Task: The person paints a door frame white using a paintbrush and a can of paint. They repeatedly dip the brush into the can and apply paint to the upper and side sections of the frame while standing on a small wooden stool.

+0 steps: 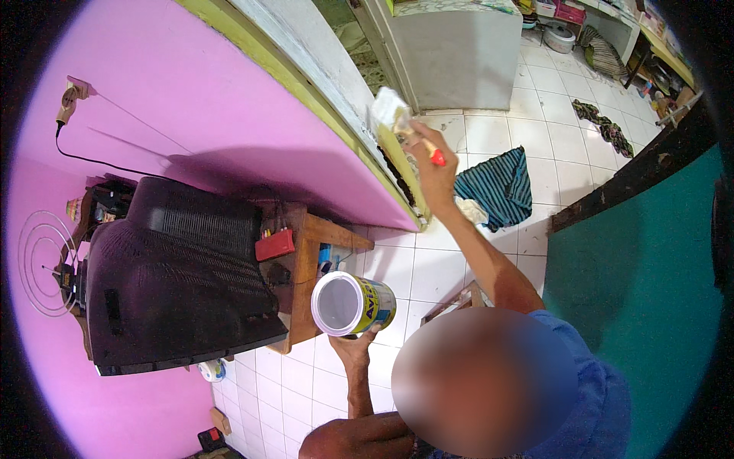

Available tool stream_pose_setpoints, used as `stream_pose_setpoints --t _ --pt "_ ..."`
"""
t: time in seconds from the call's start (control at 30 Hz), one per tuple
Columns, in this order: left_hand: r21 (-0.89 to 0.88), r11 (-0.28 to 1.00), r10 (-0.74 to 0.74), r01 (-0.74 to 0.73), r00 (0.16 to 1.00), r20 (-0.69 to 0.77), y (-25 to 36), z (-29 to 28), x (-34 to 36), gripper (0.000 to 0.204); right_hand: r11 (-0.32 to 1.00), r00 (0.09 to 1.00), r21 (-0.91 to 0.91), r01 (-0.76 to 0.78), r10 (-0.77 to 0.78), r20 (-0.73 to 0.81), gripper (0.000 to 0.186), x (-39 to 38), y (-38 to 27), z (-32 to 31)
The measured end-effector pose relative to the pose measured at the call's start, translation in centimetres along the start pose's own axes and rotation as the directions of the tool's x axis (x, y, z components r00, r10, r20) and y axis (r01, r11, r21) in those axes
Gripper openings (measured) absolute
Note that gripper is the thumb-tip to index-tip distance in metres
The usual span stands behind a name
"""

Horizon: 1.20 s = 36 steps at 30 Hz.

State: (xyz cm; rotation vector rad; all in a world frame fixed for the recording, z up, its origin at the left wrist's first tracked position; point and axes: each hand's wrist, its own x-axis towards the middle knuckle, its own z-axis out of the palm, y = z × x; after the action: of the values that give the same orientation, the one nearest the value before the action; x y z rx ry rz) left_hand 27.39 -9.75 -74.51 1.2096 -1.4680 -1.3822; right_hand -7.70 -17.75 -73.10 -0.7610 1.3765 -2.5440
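My right hand (437, 174) is closed around a paintbrush (392, 111) with white-coated bristles and a red handle end. Its bristles are at the pale door frame (359, 107), along the edge of the pink wall; whether they touch it is hard to tell, as they are slightly blurred. Lower down, my left hand (354, 350) grips a paint can (376, 306) from below. The can is yellow and white, tilted, with its round top toward the view and a grey-white surface inside the rim. Below the brush, dark gaps show in the yellowish frame edge.
A large dark CRT television (183, 283) stands on a wooden table (310, 245) at the left, with a red box (274, 245) beside it. A plug and cable (69, 107) hang on the pink wall. A striped cloth (501, 187) lies on white tiles, near a teal door (634, 268).
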Motion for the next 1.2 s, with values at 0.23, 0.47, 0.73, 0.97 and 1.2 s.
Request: stream_pose_setpoints --t 0.23,0.47,0.73,0.97,1.2 --pt "-0.015 1.000 0.011 -0.011 1.000 -0.020 1.0 0.3 -0.5 0.087 0.906 0.924 -0.260 0.333 -0.259 0.281 0.038 -3.8 -1.5 5.1" --pt "-0.068 0.997 0.036 -0.037 0.999 -0.028 1.1 1.0 -0.2 0.086 0.916 0.940 -0.291 0.275 -0.193 0.282 0.026 -4.7 -0.7 5.9" --pt "-0.052 0.998 0.022 -0.024 0.999 -0.024 0.9 -0.1 -0.4 0.087 0.973 0.992 -0.198 0.115 -0.101 0.081 0.023 -4.1 -0.6 2.9" --pt "-0.030 0.999 -0.010 0.010 1.000 -0.005 0.0 -0.2 -0.1 0.087 0.898 0.900 0.104 -0.428 0.434 -0.047 0.034 4.8 -1.9 1.2" --pt "-0.063 0.998 0.019 -0.020 1.000 -0.008 0.8 0.5 -0.2 0.085 0.975 0.977 0.148 -0.165 0.141 0.163 0.037 13.3 -13.4 7.1"
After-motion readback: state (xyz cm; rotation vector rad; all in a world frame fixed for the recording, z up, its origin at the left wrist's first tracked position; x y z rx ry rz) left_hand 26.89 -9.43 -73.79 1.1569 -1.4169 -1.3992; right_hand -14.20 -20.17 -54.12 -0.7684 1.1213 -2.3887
